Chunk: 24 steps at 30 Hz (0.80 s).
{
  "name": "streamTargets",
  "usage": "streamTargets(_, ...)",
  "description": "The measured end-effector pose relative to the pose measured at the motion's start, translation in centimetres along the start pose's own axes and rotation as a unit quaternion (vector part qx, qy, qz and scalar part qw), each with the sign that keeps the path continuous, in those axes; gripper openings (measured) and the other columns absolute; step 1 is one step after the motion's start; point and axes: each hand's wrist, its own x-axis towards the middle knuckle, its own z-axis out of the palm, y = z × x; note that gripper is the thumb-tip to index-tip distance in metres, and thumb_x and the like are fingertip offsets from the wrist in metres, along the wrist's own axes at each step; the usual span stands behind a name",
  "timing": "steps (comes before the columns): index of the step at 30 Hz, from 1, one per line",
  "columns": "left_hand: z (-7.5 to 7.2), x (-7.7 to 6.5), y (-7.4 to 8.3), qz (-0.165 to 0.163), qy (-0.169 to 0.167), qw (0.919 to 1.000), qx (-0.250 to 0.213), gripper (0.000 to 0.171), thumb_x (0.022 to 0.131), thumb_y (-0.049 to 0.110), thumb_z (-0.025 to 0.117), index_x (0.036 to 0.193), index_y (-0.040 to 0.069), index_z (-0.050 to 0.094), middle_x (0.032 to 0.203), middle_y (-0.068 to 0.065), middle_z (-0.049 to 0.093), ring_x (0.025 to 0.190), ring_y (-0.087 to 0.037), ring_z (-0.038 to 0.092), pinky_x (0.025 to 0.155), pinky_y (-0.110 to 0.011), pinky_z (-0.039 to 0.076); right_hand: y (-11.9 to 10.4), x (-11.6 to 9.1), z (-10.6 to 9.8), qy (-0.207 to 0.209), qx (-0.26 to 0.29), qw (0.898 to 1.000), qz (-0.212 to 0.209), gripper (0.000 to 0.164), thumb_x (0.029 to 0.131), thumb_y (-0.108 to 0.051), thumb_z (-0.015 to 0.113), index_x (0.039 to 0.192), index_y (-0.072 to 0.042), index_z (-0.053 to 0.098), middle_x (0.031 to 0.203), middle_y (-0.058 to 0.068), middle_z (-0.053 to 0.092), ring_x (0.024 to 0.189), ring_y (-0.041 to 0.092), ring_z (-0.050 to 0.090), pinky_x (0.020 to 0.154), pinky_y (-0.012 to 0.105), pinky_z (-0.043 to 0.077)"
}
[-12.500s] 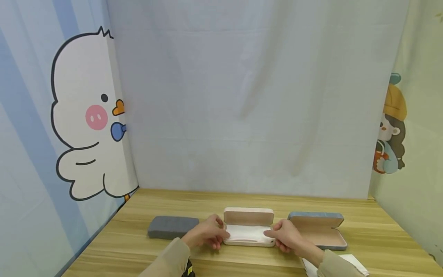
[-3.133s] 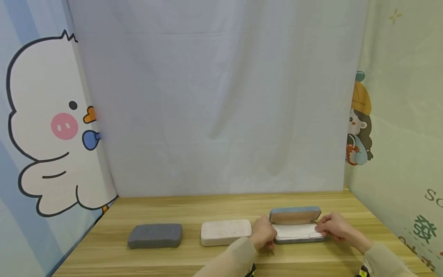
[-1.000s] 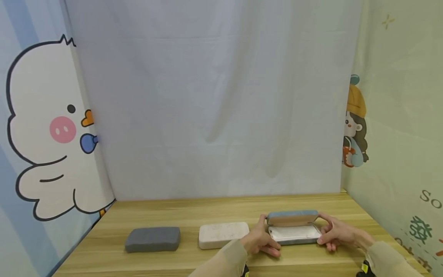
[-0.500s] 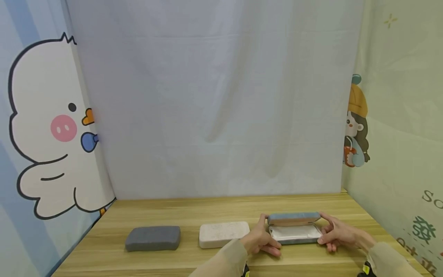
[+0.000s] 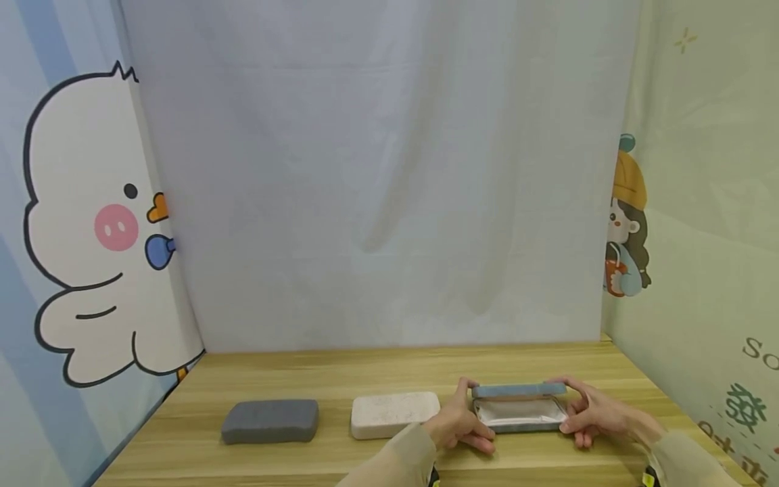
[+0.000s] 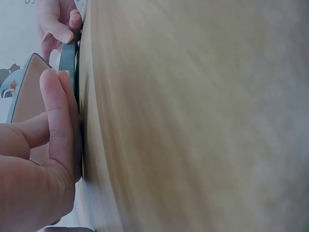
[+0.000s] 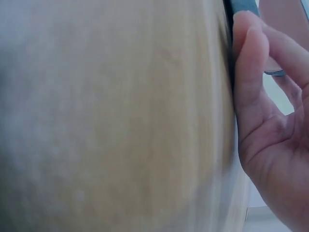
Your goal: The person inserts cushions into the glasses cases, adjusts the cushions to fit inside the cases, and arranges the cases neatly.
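A blue glasses case (image 5: 527, 427) stands on the table at the right in the head view, its lid (image 5: 517, 390) tilted forward and half lowered. Inside the base lies a flat white cloth (image 5: 517, 410). My left hand (image 5: 458, 421) grips the case's left end, with the index finger up at the lid's corner and the thumb at the base. At the right end my right hand (image 5: 595, 414) holds it the same way. The left wrist view shows the lid's pinkish lining (image 6: 33, 89) beyond my fingers. In the right wrist view, fingertips (image 7: 245, 24) press the case's edge.
A white glasses case (image 5: 394, 414) lies shut just left of my left hand. Further left is a shut grey glasses case (image 5: 270, 421). The wooden table (image 5: 341, 368) ends at a pale cloth backdrop (image 5: 389, 203), with printed curtains on both sides.
The white case, open at first, now lies shut. My hands went to the blue case, pressed the white cloth flat inside, then moved to its ends. Its lid has swung forward and down.
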Motion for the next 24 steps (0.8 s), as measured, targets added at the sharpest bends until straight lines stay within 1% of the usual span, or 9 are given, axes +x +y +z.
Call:
streamTargets(6, 0.0, -0.3, 0.2, -0.006, -0.007, 0.9998, 0.018, 0.067, 0.077, -0.020, 0.067, 0.123, 0.018, 0.036, 0.075, -0.024, 0.064, 0.044, -0.016, 0.061, 0.048, -0.025, 0.056, -0.3, -0.3, 0.1, -0.002, 0.006, 1.000, 0.006, 0.059, 0.096, 0.007, 0.046, 0.144, -0.021, 0.027, 0.084, 0.002, 0.064, 0.071, 0.011, 0.070, 0.066, 0.029, 0.061)
streamTargets(9, 0.0, -0.4, 0.1, -0.003, -0.007, 0.9998, 0.020, 0.067, 0.076, -0.020, 0.067, 0.122, 0.017, 0.036, 0.074, -0.024, 0.062, 0.045, -0.017, 0.062, 0.048, -0.026, 0.057, -0.4, -0.4, 0.2, -0.008, 0.007, 1.000, 0.012, 0.059, 0.096, 0.007, 0.046, 0.145, -0.015, 0.022, 0.084, 0.002, 0.062, 0.072, 0.012, 0.070, 0.067, 0.029, 0.061)
streamTargets(13, 0.1, -0.7, 0.1, -0.003, -0.008, 0.9997, 0.023, 0.067, 0.076, -0.021, 0.066, 0.122, 0.018, 0.036, 0.073, -0.024, 0.062, 0.047, -0.019, 0.064, 0.049, -0.027, 0.057, -0.7, -0.6, 0.4, -0.016, 0.012, 0.999, 0.025, 0.060, 0.096, 0.008, 0.046, 0.145, -0.013, 0.019, 0.086, 0.004, 0.062, 0.074, 0.013, 0.070, 0.069, 0.030, 0.061)
streamTargets(16, 0.2, -0.9, 0.2, 0.005, -0.004, 0.9997, 0.024, 0.069, 0.075, -0.023, 0.065, 0.124, 0.017, 0.035, 0.075, -0.025, 0.059, 0.052, -0.028, 0.068, 0.051, -0.030, 0.059, -1.2, -0.7, 0.5, -0.008, -0.003, 0.999, 0.048, 0.062, 0.096, 0.004, 0.046, 0.148, -0.011, 0.015, 0.089, 0.006, 0.063, 0.074, 0.015, 0.070, 0.070, 0.031, 0.060)
streamTargets(18, 0.2, -1.1, 0.4, 0.009, -0.002, 0.9996, 0.025, 0.074, 0.075, -0.024, 0.065, 0.128, 0.017, 0.034, 0.075, -0.026, 0.060, 0.054, -0.031, 0.069, 0.052, -0.033, 0.060, -1.8, -0.8, 0.6, 0.012, -0.032, 0.997, 0.070, 0.065, 0.098, -0.002, 0.047, 0.151, -0.007, 0.010, 0.090, 0.008, 0.064, 0.071, 0.015, 0.067, 0.067, 0.033, 0.060)
streamTargets(20, 0.0, -1.3, 0.6, 0.019, 0.001, 0.9994, 0.030, 0.080, 0.074, -0.024, 0.064, 0.134, 0.017, 0.030, 0.075, -0.027, 0.061, 0.053, -0.032, 0.068, 0.054, -0.035, 0.060, -2.6, -0.8, 0.8, 0.045, -0.074, 0.992, 0.089, 0.067, 0.099, -0.009, 0.049, 0.151, -0.003, 0.007, 0.090, 0.008, 0.063, 0.064, 0.013, 0.060, 0.061, 0.031, 0.056)
streamTargets(22, -0.3, -1.7, 0.9, 0.027, 0.000, 0.9988, 0.040, 0.083, 0.076, -0.022, 0.064, 0.138, 0.018, 0.026, 0.074, -0.028, 0.063, 0.050, -0.026, 0.065, 0.054, -0.036, 0.060, -3.5, -0.7, 1.2, 0.091, -0.124, 0.983, 0.100, 0.068, 0.100, -0.017, 0.050, 0.150, 0.003, 0.010, 0.084, 0.007, 0.060, 0.058, 0.011, 0.052, 0.055, 0.029, 0.052)
streamTargets(24, -0.9, -2.2, 1.6, 0.041, -0.007, 0.9978, 0.052, 0.080, 0.079, -0.016, 0.064, 0.140, 0.017, 0.024, 0.076, -0.028, 0.065, 0.050, -0.023, 0.063, 0.055, -0.037, 0.060, -4.6, -0.5, 1.9, 0.150, -0.169, 0.969, 0.102, 0.067, 0.100, -0.024, 0.051, 0.147, 0.008, 0.016, 0.084, 0.007, 0.058, 0.054, 0.009, 0.047, 0.050, 0.026, 0.047)
